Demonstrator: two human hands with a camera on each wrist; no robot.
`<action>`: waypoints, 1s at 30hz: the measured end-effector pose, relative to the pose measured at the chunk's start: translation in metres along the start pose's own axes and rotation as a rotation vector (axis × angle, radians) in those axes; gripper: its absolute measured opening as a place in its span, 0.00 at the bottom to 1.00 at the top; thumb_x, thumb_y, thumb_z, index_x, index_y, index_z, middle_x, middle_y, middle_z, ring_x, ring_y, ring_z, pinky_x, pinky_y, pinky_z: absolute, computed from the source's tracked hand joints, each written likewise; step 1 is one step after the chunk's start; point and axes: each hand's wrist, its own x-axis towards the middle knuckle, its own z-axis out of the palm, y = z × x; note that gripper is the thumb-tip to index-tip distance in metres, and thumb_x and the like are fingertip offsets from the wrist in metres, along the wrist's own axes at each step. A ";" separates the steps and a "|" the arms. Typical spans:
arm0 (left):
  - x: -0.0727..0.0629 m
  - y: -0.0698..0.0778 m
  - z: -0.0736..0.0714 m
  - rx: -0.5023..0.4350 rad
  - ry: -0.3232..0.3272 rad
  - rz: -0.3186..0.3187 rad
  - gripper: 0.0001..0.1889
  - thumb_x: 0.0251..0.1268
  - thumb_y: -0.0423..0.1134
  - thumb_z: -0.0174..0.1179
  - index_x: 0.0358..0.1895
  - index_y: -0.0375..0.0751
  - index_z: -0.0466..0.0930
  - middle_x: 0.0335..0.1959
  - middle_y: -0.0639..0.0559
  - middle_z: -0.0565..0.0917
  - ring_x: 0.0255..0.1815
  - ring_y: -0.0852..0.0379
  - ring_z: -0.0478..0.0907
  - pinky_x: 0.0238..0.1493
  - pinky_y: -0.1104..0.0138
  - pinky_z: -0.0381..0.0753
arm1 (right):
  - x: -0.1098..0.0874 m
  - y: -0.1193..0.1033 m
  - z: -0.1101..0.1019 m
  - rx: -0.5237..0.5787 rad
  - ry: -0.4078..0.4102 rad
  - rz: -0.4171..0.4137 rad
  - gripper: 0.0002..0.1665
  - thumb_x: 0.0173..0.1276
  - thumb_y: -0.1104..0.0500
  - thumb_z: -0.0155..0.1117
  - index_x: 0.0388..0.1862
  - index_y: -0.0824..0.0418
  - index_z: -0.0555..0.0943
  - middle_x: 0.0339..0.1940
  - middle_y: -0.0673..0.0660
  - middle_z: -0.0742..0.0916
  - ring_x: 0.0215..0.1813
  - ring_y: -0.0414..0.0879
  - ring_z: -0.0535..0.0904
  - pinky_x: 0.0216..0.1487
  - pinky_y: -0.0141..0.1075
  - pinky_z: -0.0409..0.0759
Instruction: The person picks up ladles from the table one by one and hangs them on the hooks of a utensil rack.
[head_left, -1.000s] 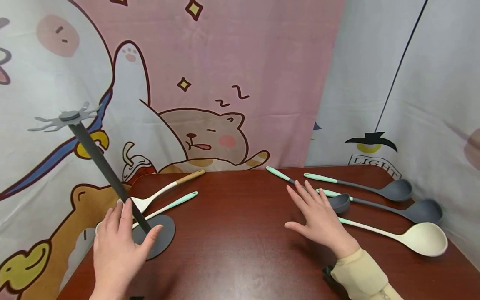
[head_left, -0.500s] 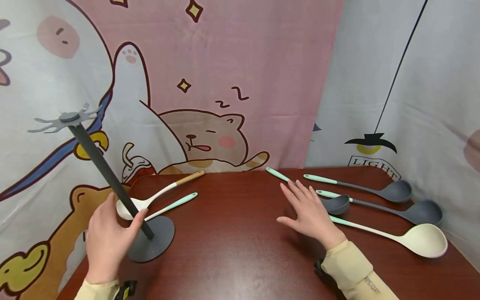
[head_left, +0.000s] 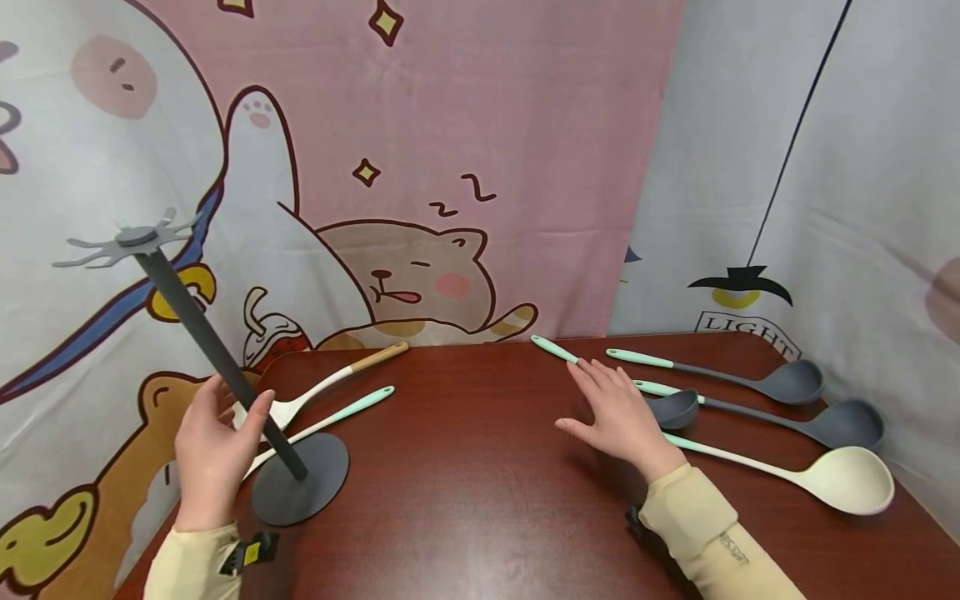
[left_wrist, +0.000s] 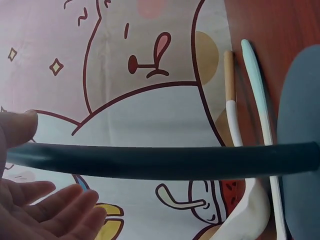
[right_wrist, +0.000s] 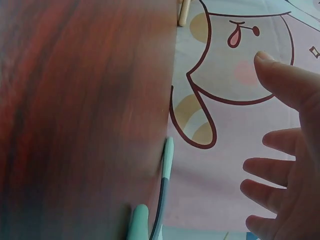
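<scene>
A dark grey utensil stand (head_left: 202, 333) leans at the left, with a round base (head_left: 318, 492) and a ring of hooks (head_left: 137, 238) on top. My left hand (head_left: 213, 454) is around its pole, thumb on one side and fingers on the other. In the left wrist view the pole (left_wrist: 150, 162) passes between thumb and fingers (left_wrist: 65, 210), which are not closed on it. My right hand (head_left: 618, 417) hovers with fingers spread over a small dark grey ladle (head_left: 677, 409), partly hiding it. Nothing is in its grasp.
Behind the pole lie a white ladle (head_left: 330, 382) with a wooden handle and a white utensil with a mint handle (head_left: 363, 404). Two larger dark ladles (head_left: 798, 383) and a cream ladle (head_left: 851, 481) lie at the right. A printed curtain (head_left: 570, 167) hangs behind the table.
My left hand has drawn back and turned, its thumb coming up beside the pole. The right hand has shifted slightly left and lower. The stand and utensils stay in place.
</scene>
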 end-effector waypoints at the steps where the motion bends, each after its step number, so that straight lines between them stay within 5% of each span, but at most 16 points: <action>1: 0.001 0.000 0.000 -0.005 -0.001 -0.007 0.31 0.66 0.47 0.65 0.69 0.40 0.70 0.60 0.38 0.78 0.58 0.38 0.76 0.58 0.54 0.74 | 0.001 0.001 0.000 0.001 0.000 0.002 0.52 0.60 0.38 0.71 0.74 0.65 0.65 0.72 0.67 0.71 0.74 0.63 0.62 0.71 0.60 0.54; 6: 0.003 0.000 0.000 -0.016 -0.009 -0.060 0.25 0.68 0.48 0.63 0.64 0.41 0.73 0.54 0.41 0.81 0.52 0.45 0.80 0.42 0.77 0.70 | 0.009 0.010 -0.001 0.001 -0.015 0.027 0.51 0.61 0.38 0.70 0.73 0.67 0.66 0.70 0.68 0.72 0.72 0.65 0.63 0.70 0.59 0.57; 12: 0.006 -0.002 0.005 -0.053 -0.003 -0.053 0.20 0.68 0.46 0.63 0.58 0.40 0.78 0.49 0.44 0.83 0.41 0.74 0.74 0.39 0.80 0.70 | 0.020 0.022 -0.002 0.009 -0.043 0.079 0.50 0.63 0.40 0.69 0.74 0.67 0.65 0.69 0.68 0.73 0.71 0.66 0.65 0.69 0.59 0.59; 15: 0.005 -0.001 0.005 -0.073 0.009 -0.029 0.18 0.69 0.45 0.62 0.57 0.39 0.79 0.49 0.43 0.84 0.37 0.79 0.72 0.39 0.80 0.69 | 0.025 0.024 -0.004 0.015 -0.060 0.097 0.49 0.64 0.40 0.68 0.73 0.67 0.65 0.69 0.69 0.73 0.71 0.66 0.65 0.69 0.59 0.59; 24: 0.003 0.005 0.002 -0.070 0.006 -0.107 0.18 0.69 0.49 0.62 0.54 0.42 0.82 0.37 0.52 0.84 0.30 0.70 0.75 0.22 0.74 0.73 | 0.034 0.029 -0.011 0.019 -0.099 0.127 0.48 0.65 0.40 0.67 0.72 0.70 0.66 0.68 0.71 0.73 0.69 0.68 0.66 0.66 0.60 0.62; 30: 0.003 0.007 0.001 -0.072 -0.006 -0.113 0.16 0.69 0.48 0.63 0.50 0.42 0.83 0.34 0.57 0.85 0.32 0.70 0.75 0.23 0.73 0.72 | 0.040 0.035 -0.013 0.020 -0.120 0.133 0.47 0.66 0.40 0.67 0.73 0.69 0.65 0.68 0.71 0.73 0.68 0.68 0.66 0.66 0.60 0.63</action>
